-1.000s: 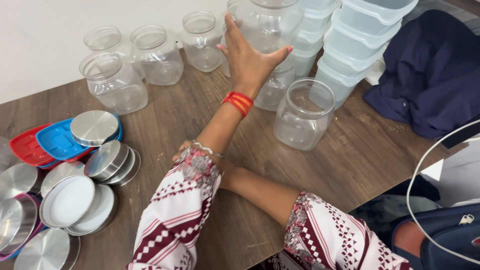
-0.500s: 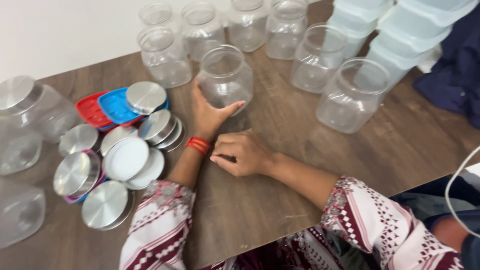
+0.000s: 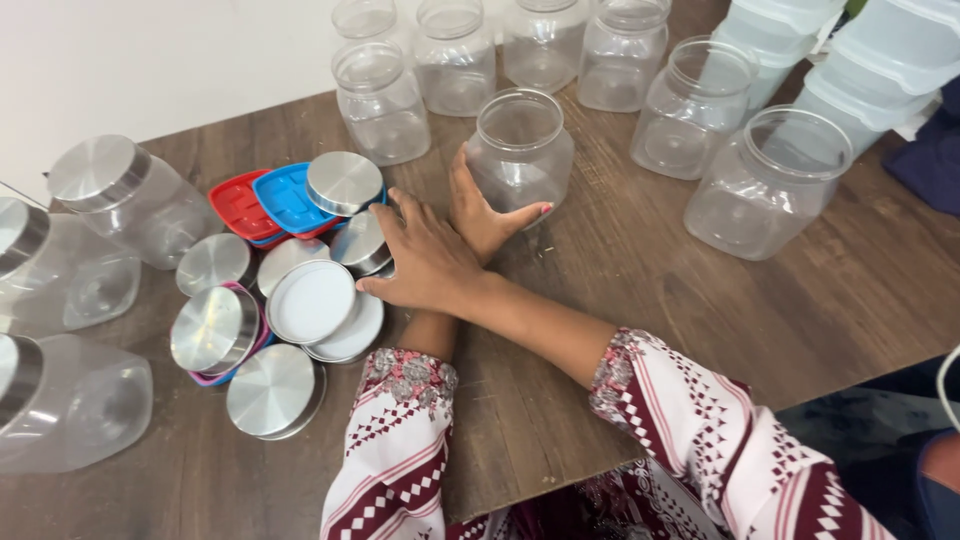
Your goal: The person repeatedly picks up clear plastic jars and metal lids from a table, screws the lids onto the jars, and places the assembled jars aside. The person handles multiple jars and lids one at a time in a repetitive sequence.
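The right hand (image 3: pixel 425 262) has slid across over the left wrist since half a second ago, toward the lids. It's spread loose, fingertips touching a steel lid (image 3: pixel 358 245), nothing gripped yet. The left hand (image 3: pixel 478 212) lies open against the open jar (image 3: pixel 520 150), which stands on the desk (image 3: pixel 640 270). Best bet imo: pinch that lid by its rim and keep the jar braced.

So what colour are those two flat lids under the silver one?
One red lid, one blue lid; the head view shows them.
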